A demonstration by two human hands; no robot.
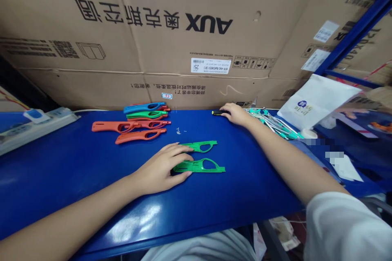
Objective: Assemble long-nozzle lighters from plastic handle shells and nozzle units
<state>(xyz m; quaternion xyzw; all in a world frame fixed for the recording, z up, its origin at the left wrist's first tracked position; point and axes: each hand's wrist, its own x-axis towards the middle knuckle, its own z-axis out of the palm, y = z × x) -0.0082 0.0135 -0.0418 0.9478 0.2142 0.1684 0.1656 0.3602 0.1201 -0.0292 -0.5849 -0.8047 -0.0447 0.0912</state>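
Two green plastic lighter shell halves, the nearer half (214, 165) and the farther half (206, 147), lie side by side on the blue table. My left hand (163, 167) rests over their left ends, its thumb and index finger at the edges of the nearer half and other fingertips on the farther one. At the back of the table, my right hand (235, 114) is closed on a slim black tool (217, 113) with a yellow end. Its kind is unclear because my fingers cover part of it. Beside that hand lies a pile of metal rods with teal-green parts (275, 125).
Several orange lighter shells (134, 136), a green one (147, 114) and a blue one (143, 108) lie at back left. A power strip (39, 126) is at far left. Cardboard (153, 57) walls the back. A white bag (315, 100) stands at right, near a blue metal frame (358, 28).
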